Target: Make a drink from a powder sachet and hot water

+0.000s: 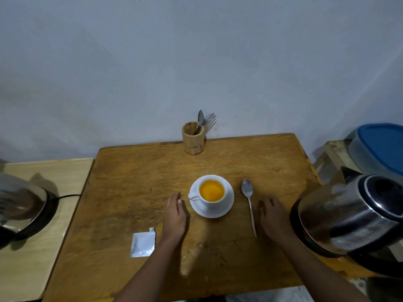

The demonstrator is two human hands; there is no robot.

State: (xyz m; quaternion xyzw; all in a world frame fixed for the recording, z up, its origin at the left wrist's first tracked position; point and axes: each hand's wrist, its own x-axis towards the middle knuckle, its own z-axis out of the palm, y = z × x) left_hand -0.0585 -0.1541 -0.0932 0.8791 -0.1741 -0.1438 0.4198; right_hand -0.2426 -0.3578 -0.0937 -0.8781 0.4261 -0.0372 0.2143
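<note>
Because the wooden surface (130, 171) bore the kettle (349, 214) set down at my right, the cup (212, 201) on its saucer (229, 207) full of orange liquid, the spoon (247, 190) lying beside it and the sachet (142, 245) flat at my left, I judged the drink made, only serving left. My left grip (174, 216) lay relaxed and empty beside the cup's handle, my right grip (272, 214) likewise near the spoon.

the cup (212, 191) stands on a saucer (226, 209) on the table (130, 171). just left of the cup rests the left hand (174, 216). right of the cup lies a spoon (249, 203), then the right hand (272, 216), then a kettle (349, 219). behind the cup stands a holder (193, 138) with cutlery (201, 120) in it. the sachet (142, 245) lies left of the cup and nearer.
</note>
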